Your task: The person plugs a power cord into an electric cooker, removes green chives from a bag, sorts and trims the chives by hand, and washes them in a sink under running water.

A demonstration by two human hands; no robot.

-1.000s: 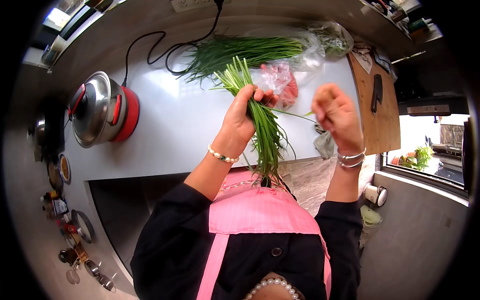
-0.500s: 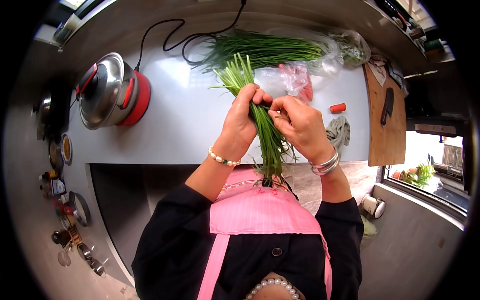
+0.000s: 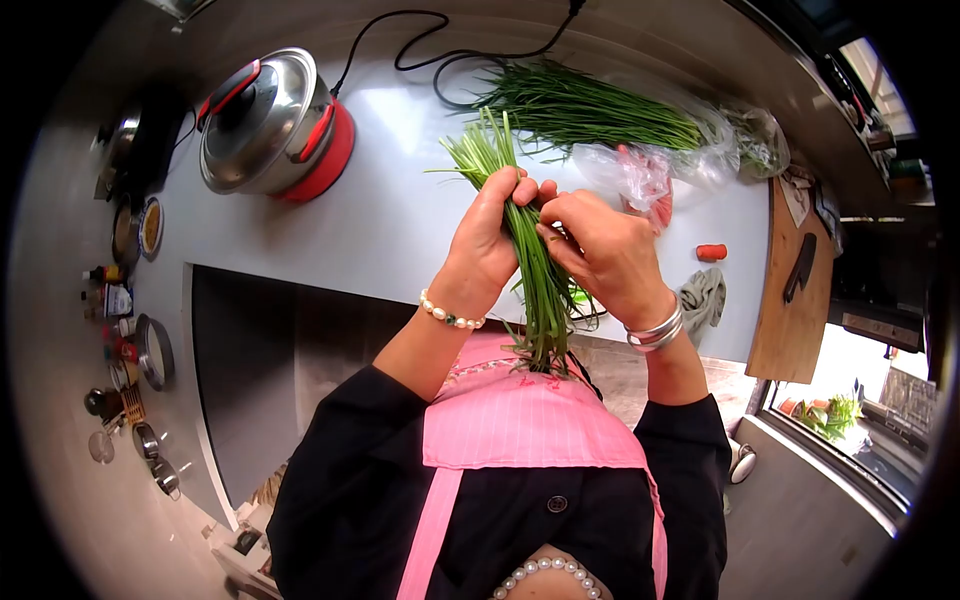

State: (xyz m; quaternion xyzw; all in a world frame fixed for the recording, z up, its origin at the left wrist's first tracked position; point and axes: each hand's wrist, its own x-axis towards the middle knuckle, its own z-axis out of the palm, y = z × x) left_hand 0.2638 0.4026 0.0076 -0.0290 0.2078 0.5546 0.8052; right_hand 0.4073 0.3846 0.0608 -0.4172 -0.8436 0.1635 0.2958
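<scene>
A bunch of green chives (image 3: 540,265) hangs between my hands, pale stem ends up and dark leaf tips down against the pink apron. My left hand (image 3: 487,235) is closed round its upper part, thumb across the stems. Right beside it, my right hand (image 3: 605,245) is pinched at the bunch's right side. A thin chive blade seems to be between those fingers, mostly hidden by them. A larger pile of chives (image 3: 590,105) lies on the white counter (image 3: 400,215) beyond my hands, its right end in a clear plastic bag (image 3: 715,140).
A lidded steel pot (image 3: 265,125) with a red base stands at the left, a black cord (image 3: 405,50) behind it. To the right lie a red roll (image 3: 711,253), a grey cloth (image 3: 703,305), and a wooden board (image 3: 790,325) bearing a black-handled knife (image 3: 800,268).
The view has turned, so the pot sits higher and the board lower. My left hand keeps its hold on the chives; my right hand stays pinched beside it, its fingers slightly shifted.
</scene>
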